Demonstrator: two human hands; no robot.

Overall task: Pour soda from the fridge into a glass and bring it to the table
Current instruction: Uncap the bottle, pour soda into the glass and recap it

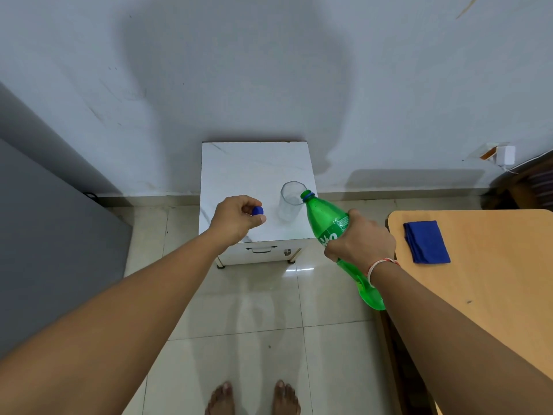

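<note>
Green plastic soda bottle (328,223) | gripped by right hand (363,238) | long axis tilted, mouth at 11 o'clock toward clear glass tumbler (290,202) | left hand (236,218) pinches blue cap (257,210)

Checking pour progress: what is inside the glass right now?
The glass on the white cabinet looks empty; no liquid shows. The green bottle, held tilted, has its mouth at the rim and covers a small part.

Small white marble-topped cabinet (239,172) bearing clear glass (288,205), wooden table (493,295) bearing folded blue cloth (426,242)
</note>
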